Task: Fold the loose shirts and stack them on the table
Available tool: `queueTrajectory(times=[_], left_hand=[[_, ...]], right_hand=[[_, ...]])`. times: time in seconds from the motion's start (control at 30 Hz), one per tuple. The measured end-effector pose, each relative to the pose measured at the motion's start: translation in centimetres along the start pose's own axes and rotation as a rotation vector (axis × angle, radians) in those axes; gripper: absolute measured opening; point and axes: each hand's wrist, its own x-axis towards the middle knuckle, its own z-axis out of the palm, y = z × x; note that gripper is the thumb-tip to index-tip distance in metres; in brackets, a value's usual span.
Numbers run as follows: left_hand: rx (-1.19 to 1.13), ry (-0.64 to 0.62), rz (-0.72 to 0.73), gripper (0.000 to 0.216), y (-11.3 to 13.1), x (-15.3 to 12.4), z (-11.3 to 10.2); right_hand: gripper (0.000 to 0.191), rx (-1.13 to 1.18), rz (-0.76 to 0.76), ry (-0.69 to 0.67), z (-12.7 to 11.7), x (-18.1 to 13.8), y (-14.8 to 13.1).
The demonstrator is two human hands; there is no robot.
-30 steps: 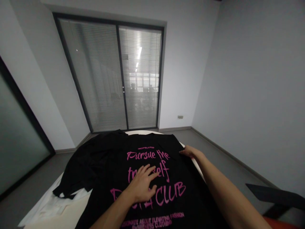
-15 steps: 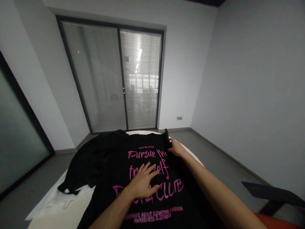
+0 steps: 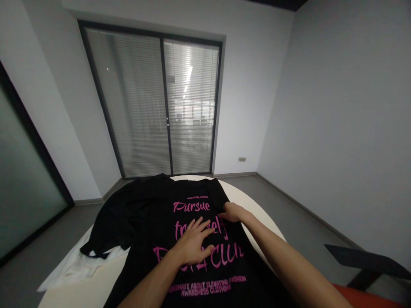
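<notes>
A black T-shirt (image 3: pixel 154 226) with pink lettering is spread over the table, its right side folded inward over part of the print. My left hand (image 3: pixel 192 244) lies flat on the lettering, fingers spread. At the folded right edge, my right hand (image 3: pixel 233 212) has its fingers closed on the fabric, beside the sleeve (image 3: pixel 215 193), which lies across the upper right of the shirt. The fingertips are partly hidden against the dark cloth.
The round cream table (image 3: pixel 261 209) shows along its right rim. White cloth (image 3: pixel 69 269) and bunched black fabric (image 3: pixel 115 222) lie on the left. A chair with a dark armrest (image 3: pixel 366 259) and red seat stands at lower right. Glass panels with blinds (image 3: pixel 189 141) stand beyond.
My right hand has brought the shirt's right side inward and down, so the sleeve now lies flat and more table rim shows. My left hand has stayed in place.
</notes>
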Motion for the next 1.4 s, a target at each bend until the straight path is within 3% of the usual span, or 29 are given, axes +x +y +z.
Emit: queueTrajectory(times=[0.1,0.23,0.33,0.43,0.53,0.73,0.93,1.0,1.1,1.27,1.4], left_hand=[[-0.001,0.026,0.002,0.055,0.1,0.0,0.1],[-0.01,0.17,-0.003,0.034,0.3,0.1,0.2],[0.006,0.271,0.041,0.03,0.7,0.2,0.0],[0.035,0.23,0.198,0.04,1.7,0.3,-0.3],[0.056,0.121,0.35,0.047,3.6,0.7,-0.3],[0.132,0.034,0.339,0.054,7.0,2.6,0.0],[0.216,-0.015,0.366,0.023,7.8,3.5,-1.0],[0.178,-0.061,0.4,0.02,8.2,2.8,-1.4],[0.08,-0.119,0.439,0.031,9.2,0.9,-1.5],[0.074,-0.218,0.497,0.036,10.2,-2.5,-0.3],[0.079,-0.211,0.575,0.032,10.6,-4.1,0.0]], right_hand=[[0.03,0.11,-0.079,-0.014,-0.3,0.1,-0.8],[0.023,0.447,-0.124,-0.227,0.4,0.1,-0.9],[0.018,0.495,-0.12,-0.332,1.0,-0.1,0.1],[0.027,0.47,-0.128,-0.447,1.3,-0.3,1.4],[0.024,0.537,-0.112,-0.517,1.5,-0.6,2.7],[0.015,0.837,-0.112,-0.508,2.7,-1.4,4.2],[0.02,0.882,-0.129,-0.46,3.4,-1.6,4.7],[0.019,0.865,-0.118,-0.456,3.4,-1.7,4.6],[0.014,0.835,-0.095,-0.454,3.5,-1.8,4.3],[0.012,0.794,-0.067,-0.429,3.5,-1.9,3.8],[0.011,0.766,-0.046,-0.401,3.6,-2.0,3.5]])
